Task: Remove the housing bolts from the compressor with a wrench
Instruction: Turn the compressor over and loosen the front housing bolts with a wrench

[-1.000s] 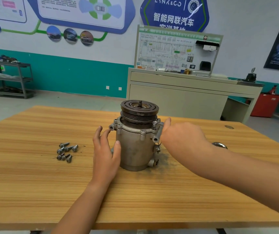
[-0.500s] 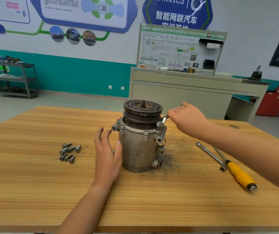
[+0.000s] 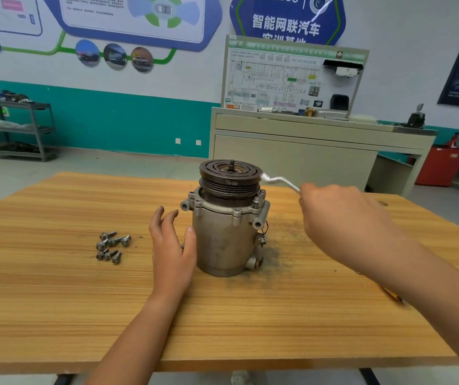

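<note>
Find compressor (image 3: 227,234) upright at mid-table (image 3: 56,301), pulley (image 3: 229,176) on top. Note left hand (image 3: 171,251) just beside its left wall, with fingers spread and relaxed and thumb touching the housing, gripping nothing. Note right hand (image 3: 342,218) to the right of the housing, fingers curled round the shank of the wrench (image 3: 279,181). Trace its bent head to the pulley rim, above the flange bolts (image 3: 261,194) on the right side. Cannot tell whether seated on a bolt head; looks clear of them.

Judge step as mid-removal. See a small heap of loose bolts (image 3: 113,245) on the wood, well left of the housing, and at least two heads in the flange at right. Next move, by judgement:
- lower the wrench head squarely onto a remaining bolt
- press down to keep engagement
- brace the housing with the left palm against the turning force, then break loose

Expect risk of slipping off a half-seated head, or of tipping the tall housing if unbraced.

Containers: see none on the table. Find the removed bolts on bare wood, free to roll. Glimpse a yellow-handled tool (image 3: 392,297) under the right forearm, mostly hidden. In background, note a shelf rack (image 3: 17,129) at far left holding items too small to name, and a red box (image 3: 440,165) at far right, contents not visible.
</note>
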